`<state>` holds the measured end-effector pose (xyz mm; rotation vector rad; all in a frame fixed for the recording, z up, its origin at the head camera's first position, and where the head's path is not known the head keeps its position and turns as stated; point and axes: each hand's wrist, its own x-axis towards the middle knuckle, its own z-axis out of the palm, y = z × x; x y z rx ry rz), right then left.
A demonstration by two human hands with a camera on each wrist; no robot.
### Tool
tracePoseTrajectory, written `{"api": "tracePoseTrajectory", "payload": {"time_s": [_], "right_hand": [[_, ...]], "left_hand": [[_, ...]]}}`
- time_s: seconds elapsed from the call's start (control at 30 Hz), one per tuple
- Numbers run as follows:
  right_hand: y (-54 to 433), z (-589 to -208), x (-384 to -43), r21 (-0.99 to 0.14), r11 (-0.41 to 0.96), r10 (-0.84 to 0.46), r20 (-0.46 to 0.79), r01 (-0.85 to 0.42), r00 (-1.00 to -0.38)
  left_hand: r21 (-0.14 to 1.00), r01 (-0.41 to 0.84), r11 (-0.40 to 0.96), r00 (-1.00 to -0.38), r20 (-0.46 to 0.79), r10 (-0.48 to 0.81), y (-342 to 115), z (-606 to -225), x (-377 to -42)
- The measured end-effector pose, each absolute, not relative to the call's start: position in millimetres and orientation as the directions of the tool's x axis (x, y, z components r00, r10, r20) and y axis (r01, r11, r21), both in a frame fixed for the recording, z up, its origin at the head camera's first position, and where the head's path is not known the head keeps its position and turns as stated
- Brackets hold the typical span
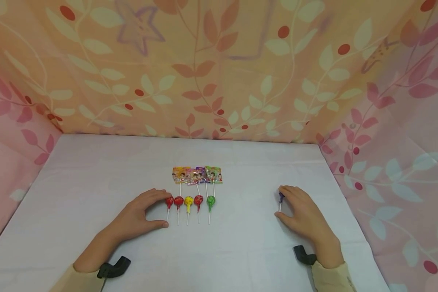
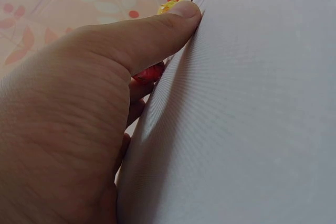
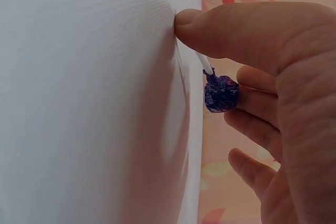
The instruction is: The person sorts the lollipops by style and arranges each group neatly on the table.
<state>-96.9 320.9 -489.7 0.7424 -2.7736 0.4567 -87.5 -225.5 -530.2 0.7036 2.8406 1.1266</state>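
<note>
Several wrapped lollipops lie in a row on the white tabletop, sticks toward the person: red ones, a yellow lollipop (image 1: 188,201) and a green lollipop (image 1: 211,201). My left hand (image 1: 136,215) is at the row's left end, its fingertips touching the leftmost red lollipop (image 1: 169,201), with the thumb spread near the stick's end. In the left wrist view the thumb hides that stick. Apart on the right, my right hand (image 1: 300,211) holds a purple lollipop (image 3: 221,94) between fingers and thumb, low at the tabletop. The candy sits against the fingers; the thumb covers the stick's end.
Behind the row lie several flat lollipops in printed packets, including a yellow packet (image 1: 181,175) and a green packet (image 1: 214,175), their white sticks pointing at the row. A white cloth (image 1: 240,255) covers the table. Patterned fabric (image 1: 219,81) encloses the back and both sides.
</note>
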Motion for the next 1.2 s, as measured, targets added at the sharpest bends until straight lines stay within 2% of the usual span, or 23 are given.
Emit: {"api": "tracePoseTrajectory", "payload": {"time_s": [0.27,0.73,1.2], "right_hand": [[313.3,-488.3,-102.9,-0.225,0.79,-0.488,0.333,-0.57,-0.807],[294.7,-487.3,-110.6,-0.256,0.746,-0.524,0.344,-0.615,-0.779],[266.3,-478.9,-112.4,-0.28,0.729,-0.553,0.298,-0.625,-0.778]], "left_hand": [[0.656,0.403,0.638,-0.9,0.158,0.406,-224.6,-529.0,-86.7],[0.657,0.396,0.641,-0.903,0.152,0.402,-224.5,-529.0,-86.4],[0.657,0.408,0.634,-0.898,0.162,0.409,-225.9,-530.5,-87.8]]}}
